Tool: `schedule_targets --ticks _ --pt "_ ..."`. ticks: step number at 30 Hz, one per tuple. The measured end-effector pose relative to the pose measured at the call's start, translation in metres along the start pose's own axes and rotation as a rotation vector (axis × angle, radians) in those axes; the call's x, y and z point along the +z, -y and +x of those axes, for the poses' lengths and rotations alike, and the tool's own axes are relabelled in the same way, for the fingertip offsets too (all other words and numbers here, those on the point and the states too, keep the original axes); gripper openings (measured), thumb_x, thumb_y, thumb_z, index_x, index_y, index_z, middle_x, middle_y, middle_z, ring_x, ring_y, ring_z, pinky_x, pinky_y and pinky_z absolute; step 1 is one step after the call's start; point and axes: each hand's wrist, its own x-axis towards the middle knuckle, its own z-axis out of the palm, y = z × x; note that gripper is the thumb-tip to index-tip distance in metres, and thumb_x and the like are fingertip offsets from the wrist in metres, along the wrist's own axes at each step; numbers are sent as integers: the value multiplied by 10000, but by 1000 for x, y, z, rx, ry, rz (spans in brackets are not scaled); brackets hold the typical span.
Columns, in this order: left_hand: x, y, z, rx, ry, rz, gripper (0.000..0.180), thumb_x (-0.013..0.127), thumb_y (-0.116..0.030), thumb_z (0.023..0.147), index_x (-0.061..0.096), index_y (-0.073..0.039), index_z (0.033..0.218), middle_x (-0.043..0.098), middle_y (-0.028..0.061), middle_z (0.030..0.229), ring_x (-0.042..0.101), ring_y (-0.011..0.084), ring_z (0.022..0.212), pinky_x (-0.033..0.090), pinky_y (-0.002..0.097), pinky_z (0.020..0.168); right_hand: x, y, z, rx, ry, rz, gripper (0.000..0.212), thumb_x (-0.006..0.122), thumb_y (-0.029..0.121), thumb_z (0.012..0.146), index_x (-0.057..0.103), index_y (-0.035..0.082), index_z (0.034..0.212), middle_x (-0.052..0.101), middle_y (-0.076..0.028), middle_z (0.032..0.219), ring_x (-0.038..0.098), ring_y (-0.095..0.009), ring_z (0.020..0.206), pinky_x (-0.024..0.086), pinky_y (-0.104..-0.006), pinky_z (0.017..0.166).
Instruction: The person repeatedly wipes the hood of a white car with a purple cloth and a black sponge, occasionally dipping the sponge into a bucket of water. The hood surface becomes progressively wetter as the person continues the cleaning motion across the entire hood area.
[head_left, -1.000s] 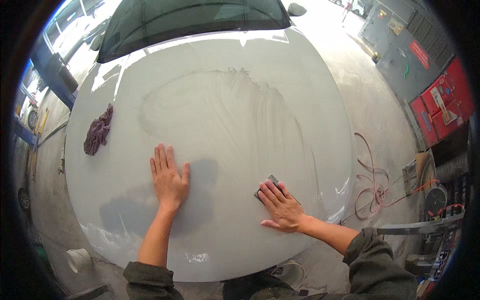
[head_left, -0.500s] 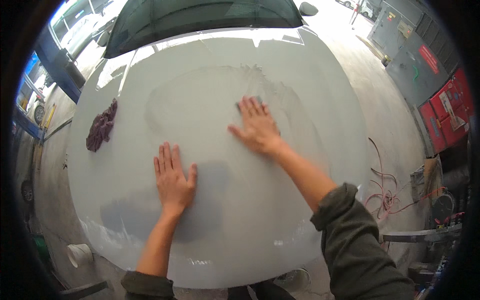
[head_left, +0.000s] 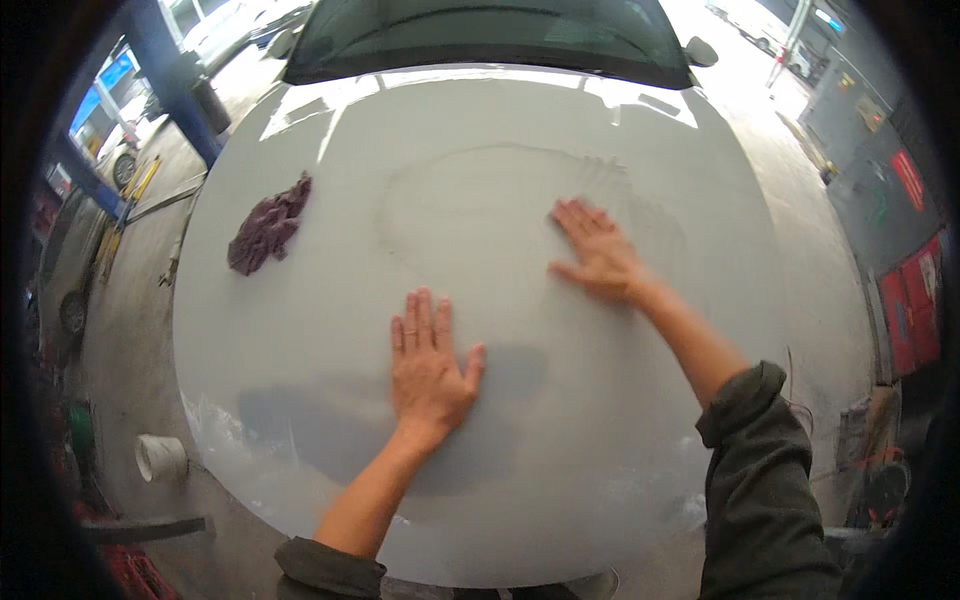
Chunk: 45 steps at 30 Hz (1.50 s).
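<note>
My right hand [head_left: 600, 250] lies spread on the pale grey car hood [head_left: 330, 320], right of its middle. Its fingers are stretched out and blurred by motion. Whatever may be beneath the palm is hidden now. Around its far side curves a faint dark smear [head_left: 470, 150] on the paint. Flat on the nearer middle of the hood rests my left hand [head_left: 432, 380], fingers pointing away from me, thumb out, nothing in it. To its far left a crumpled purple cloth [head_left: 270, 225] lies on the hood, untouched.
The windshield [head_left: 490, 35] rises beyond the hood. A blue post [head_left: 170, 80] stands at the far left, and a white roll-shaped thing [head_left: 161, 458] is on the floor at the near left. Red cabinets [head_left: 910, 305] line the right side.
The view has swung, so the hood and both hands sit farther right in it. A dark edge that showed under my right fingers is out of sight. My left hand stays flat.
</note>
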Motion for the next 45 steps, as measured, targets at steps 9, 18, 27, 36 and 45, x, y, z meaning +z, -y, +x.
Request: schedule_targets --ticks 9,18,27,36,45 --pt "1 0 -3 7 -46 -81 754 507 -459 1024 333 11 1587 226 225 1693 150 343 1599 102 493 1305 10 32 26 293 -173 9 905 326 727 1017 269 75 1642 228 -93 1726 150 -287 1603 104 -453 1309" --pt "16 16 -1 122 -48 -119 774 465 -503 1042 314 12 1599 187 224 1709 113 347 1606 76 496 1309 56 179 -200 334 -169 4 846 417 615 1037 282 26 1629 213 -129 1728 120 -357 1605 84 -517 1292" --pt "-36 187 -16 183 51 -52 794 396 -621 1043 299 -103 1637 185 140 1729 125 285 1611 69 463 1316 63 157 -254 57 -55 -104 957 496 685 975 256 38 1640 189 -127 1734 77 -354 1614 50 -530 1294" --pt "-54 177 -19 98 73 20 770 479 -590 1015 347 -133 1621 239 95 1717 169 239 1603 121 443 1319 5 -12 17 216 -107 -64 868 418 628 1034 240 38 1645 217 -139 1725 130 -319 1608 90 -478 1299" --pt "-45 193 -26 82 68 100 749 457 -583 1027 359 -130 1616 261 88 1712 191 237 1597 125 433 1320 34 67 -54 -25 -84 -57 892 412 646 1033 238 15 1639 220 -143 1722 121 -335 1608 92 -488 1298"
